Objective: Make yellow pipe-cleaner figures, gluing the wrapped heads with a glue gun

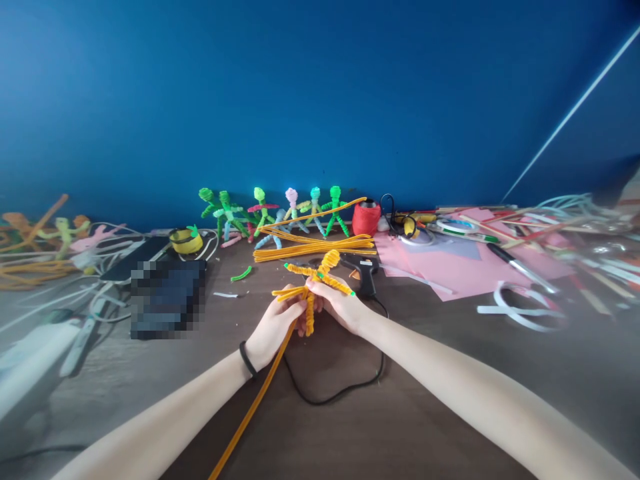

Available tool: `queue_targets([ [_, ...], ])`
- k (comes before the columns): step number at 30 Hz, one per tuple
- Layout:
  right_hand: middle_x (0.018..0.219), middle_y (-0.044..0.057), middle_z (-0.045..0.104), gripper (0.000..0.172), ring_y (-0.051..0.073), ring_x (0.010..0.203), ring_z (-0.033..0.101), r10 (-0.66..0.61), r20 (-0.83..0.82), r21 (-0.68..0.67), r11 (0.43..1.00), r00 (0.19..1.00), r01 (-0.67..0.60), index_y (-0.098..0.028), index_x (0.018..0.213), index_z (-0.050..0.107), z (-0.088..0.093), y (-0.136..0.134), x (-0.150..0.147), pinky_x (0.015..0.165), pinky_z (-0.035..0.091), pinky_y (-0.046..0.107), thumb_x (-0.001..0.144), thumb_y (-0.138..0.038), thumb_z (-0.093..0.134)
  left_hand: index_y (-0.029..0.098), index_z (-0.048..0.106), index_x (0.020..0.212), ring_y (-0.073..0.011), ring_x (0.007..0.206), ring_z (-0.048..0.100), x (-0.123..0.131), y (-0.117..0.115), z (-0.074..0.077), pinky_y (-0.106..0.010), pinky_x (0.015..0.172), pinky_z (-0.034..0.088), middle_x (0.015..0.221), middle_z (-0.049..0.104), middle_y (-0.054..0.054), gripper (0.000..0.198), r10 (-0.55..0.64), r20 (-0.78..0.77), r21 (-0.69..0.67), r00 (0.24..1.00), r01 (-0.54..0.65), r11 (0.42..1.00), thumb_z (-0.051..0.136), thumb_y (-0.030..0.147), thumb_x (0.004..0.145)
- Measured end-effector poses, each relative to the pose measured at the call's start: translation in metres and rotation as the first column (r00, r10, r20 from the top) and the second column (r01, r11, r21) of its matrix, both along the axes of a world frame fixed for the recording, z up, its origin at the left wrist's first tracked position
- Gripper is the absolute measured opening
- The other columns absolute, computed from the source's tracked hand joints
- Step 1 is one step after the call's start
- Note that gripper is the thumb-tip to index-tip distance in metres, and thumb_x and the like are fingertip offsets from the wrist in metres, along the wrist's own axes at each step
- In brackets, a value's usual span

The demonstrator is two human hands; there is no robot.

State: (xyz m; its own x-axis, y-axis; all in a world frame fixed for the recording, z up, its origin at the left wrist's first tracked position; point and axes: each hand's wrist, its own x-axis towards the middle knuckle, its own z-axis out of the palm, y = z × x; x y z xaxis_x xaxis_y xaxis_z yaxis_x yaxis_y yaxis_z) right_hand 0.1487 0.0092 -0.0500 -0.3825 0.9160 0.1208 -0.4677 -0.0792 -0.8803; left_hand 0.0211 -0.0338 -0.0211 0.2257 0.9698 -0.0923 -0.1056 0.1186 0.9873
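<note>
between left fingers (298, 309) pinched on stems (287, 293) and right fingers (319, 288) closed on its torso, a yellow figure (327, 265) tilts.

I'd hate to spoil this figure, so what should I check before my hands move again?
1. Yellow figure held: ok, in the right hand.
2. Long yellow strand gripped: ok, by the left hand.
3. Black cord out from between the forearms: not ok, it loops there.
4. Glue gun cool: cannot tell.
5. Bundle of yellow stems in view: ok, beyond the figure.
</note>
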Motion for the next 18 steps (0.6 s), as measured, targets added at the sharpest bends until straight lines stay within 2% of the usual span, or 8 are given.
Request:
queue_targets([
  [4, 0.057, -0.004, 0.05, 0.012, 0.008, 0.05, 0.045, -0.008, 0.008, -0.002, 1.0, 1.0, 0.008, -0.017, 0.071, 0.058, 0.0015, -0.0011, 0.0005, 0.049, 0.035, 0.022, 0.069, -0.028, 0.062, 0.019, 0.039, 0.079, -0.0051, 0.043, 0.045, 0.0011, -0.0001, 0.002, -0.015, 0.034, 0.031, 0.071, 0.056, 0.002, 0.021, 0.021, 0.0, -0.029, 1.0, -0.021, 0.999, 0.057, 0.023, 0.071],
  [8, 0.059, -0.004, 0.051, 0.013, 0.008, 0.051, 0.046, 0.0, 0.014, 0.0, 1.0, 1.0, 0.0, -0.016, 0.072, 0.057, 0.0011, -0.0006, 0.0004, 0.05, 0.036, 0.022, 0.068, -0.028, 0.062, 0.02, 0.037, 0.078, -0.0032, 0.041, 0.04, 0.0012, 0.0011, 0.0024, -0.011, 0.031, 0.021, 0.066, 0.054, 0.004, 0.025, 0.017, -0.03, -0.056, 0.999, -0.019, 0.998, 0.056, 0.033, 0.073],
  [11, 0.06, -0.004, 0.05, 0.012, 0.008, 0.052, 0.046, 0.012, 0.021, 0.029, 0.999, 1.0, -0.012, -0.016, 0.072, 0.057, 0.0002, -0.0004, 0.0004, 0.051, 0.036, 0.023, 0.07, -0.028, 0.061, 0.02, 0.036, 0.077, -0.0031, 0.038, 0.038, 0.0024, 0.0008, 0.0025, -0.011, 0.03, 0.021, 0.063, 0.054, 0.004, 0.025, 0.036, -0.066, -0.041, 0.997, -0.039, 0.998, 0.051, 0.04, 0.076],
  [18, 0.059, -0.004, 0.05, 0.014, 0.008, 0.052, 0.046, 0.004, 0.049, 0.014, 1.0, 0.999, -0.004, -0.016, 0.072, 0.056, 0.0028, -0.0025, 0.0009, 0.051, 0.035, 0.023, 0.07, -0.029, 0.06, 0.021, 0.035, 0.077, -0.0023, 0.034, 0.035, 0.0047, -0.0003, 0.0011, -0.01, 0.03, 0.021, 0.056, 0.052, 0.007, 0.021, 0.065, -0.09, 0.01, 0.994, -0.065, 0.998, 0.048, 0.037, 0.079],
])
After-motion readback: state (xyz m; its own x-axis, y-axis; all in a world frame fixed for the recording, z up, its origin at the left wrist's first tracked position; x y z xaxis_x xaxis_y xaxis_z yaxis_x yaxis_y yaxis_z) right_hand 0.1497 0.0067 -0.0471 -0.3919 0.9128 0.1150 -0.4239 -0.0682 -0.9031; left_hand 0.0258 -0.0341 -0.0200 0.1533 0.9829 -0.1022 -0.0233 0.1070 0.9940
